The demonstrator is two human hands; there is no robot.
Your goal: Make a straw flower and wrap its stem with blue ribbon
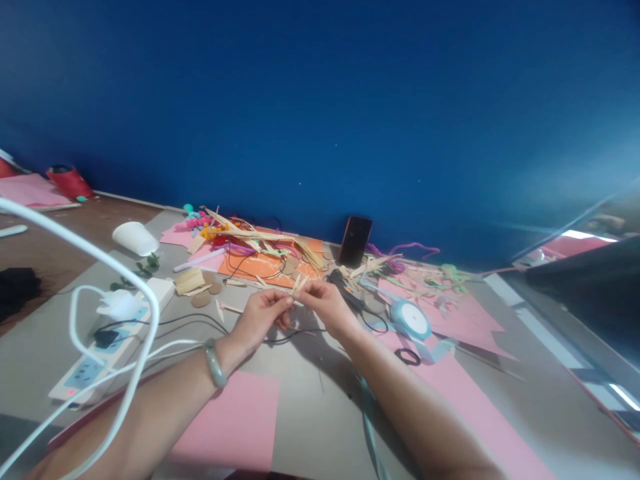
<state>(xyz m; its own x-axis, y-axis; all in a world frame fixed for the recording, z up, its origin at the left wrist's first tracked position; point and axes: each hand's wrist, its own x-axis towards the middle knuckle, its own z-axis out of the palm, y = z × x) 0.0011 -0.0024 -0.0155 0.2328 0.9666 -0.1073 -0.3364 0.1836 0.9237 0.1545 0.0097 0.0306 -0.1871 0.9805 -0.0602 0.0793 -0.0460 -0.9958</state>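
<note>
My left hand (261, 317), with a pale green bangle (215, 363) at the wrist, is closed in a pinch. Its fingertips meet those of my right hand (327, 305), which is pinching too. Between them, small pale straw-like strips (299, 284) stick up; the fingers hide their lower ends. Close beyond my right hand lies a black glue gun (346, 291) with its cord. A light blue ribbon roll (411, 320) rests to the right of that hand. Left of my left hand are round brown discs (201, 300) and a small bundle of pale strips (190, 281).
A white power strip (93, 367) with plugs and looping white cables (150, 313) stands at the left. A white cup (136, 238) lies on its side behind it. A dark phone (355, 241) leans against the blue wall (320, 120). Pink sheets (230, 420) lie in front.
</note>
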